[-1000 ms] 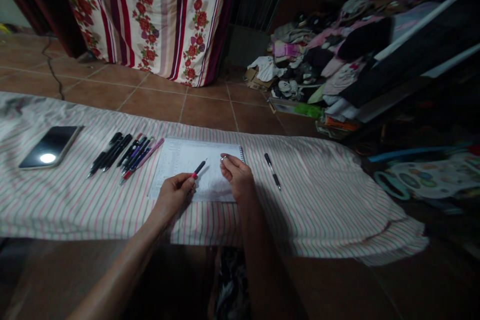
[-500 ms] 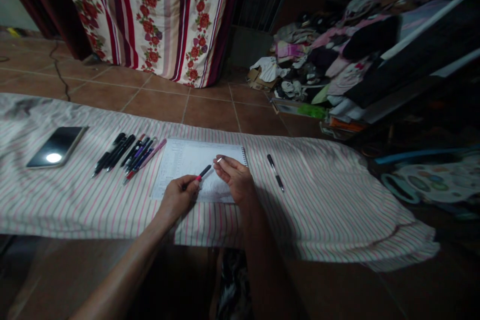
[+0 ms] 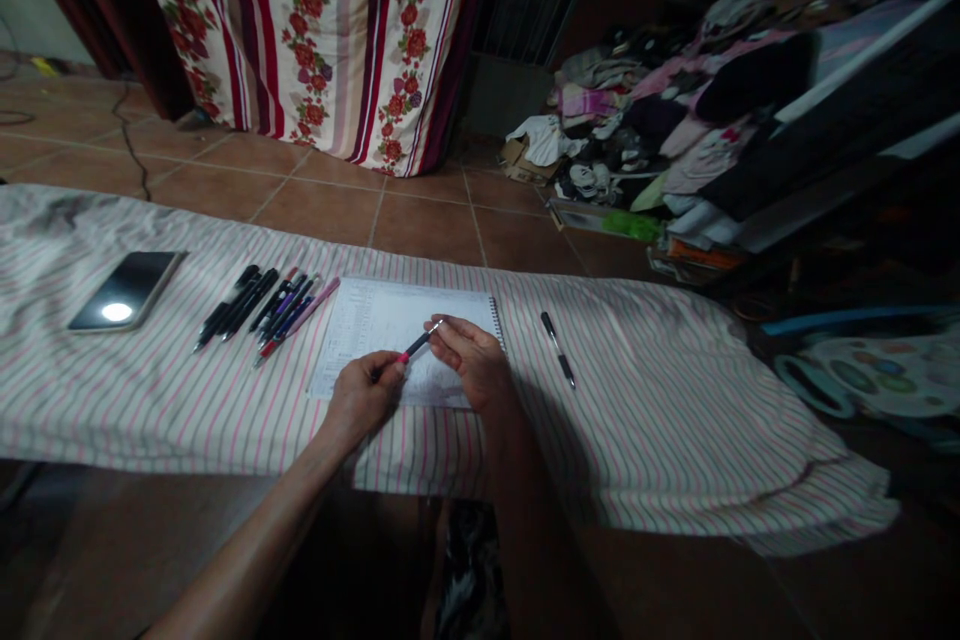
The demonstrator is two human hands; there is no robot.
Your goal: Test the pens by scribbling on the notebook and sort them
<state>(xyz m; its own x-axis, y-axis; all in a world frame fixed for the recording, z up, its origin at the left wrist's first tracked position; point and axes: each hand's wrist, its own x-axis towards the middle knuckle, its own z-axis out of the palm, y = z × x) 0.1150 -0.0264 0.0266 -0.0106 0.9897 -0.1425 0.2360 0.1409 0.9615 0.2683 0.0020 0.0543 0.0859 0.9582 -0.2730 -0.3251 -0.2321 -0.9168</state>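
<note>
My left hand (image 3: 367, 388) is closed around the rear of a dark pen (image 3: 418, 344) with a pink-red band, which points up to the right. At its front end, the fingertips of my right hand (image 3: 474, 356) pinch a small shiny pen tip (image 3: 437, 324). The tip meets the pen's end; whether it is fastened I cannot tell. Both hands are over a spiral notebook (image 3: 352, 320) with a written page. To the right lies a black and clear pen (image 3: 559, 350). Several pens (image 3: 262, 305) lie side by side left of the notebook.
A phone (image 3: 127, 290) with a bright reflection lies at the left on the striped cloth (image 3: 660, 400) covering the table. Beyond are a tiled floor (image 3: 420, 215), a floral curtain (image 3: 337, 40) and a heap of clothes (image 3: 660, 100) at the right.
The gap between the pen and the shiny tip has closed, as my two hands came together. The whole view has shifted slightly.
</note>
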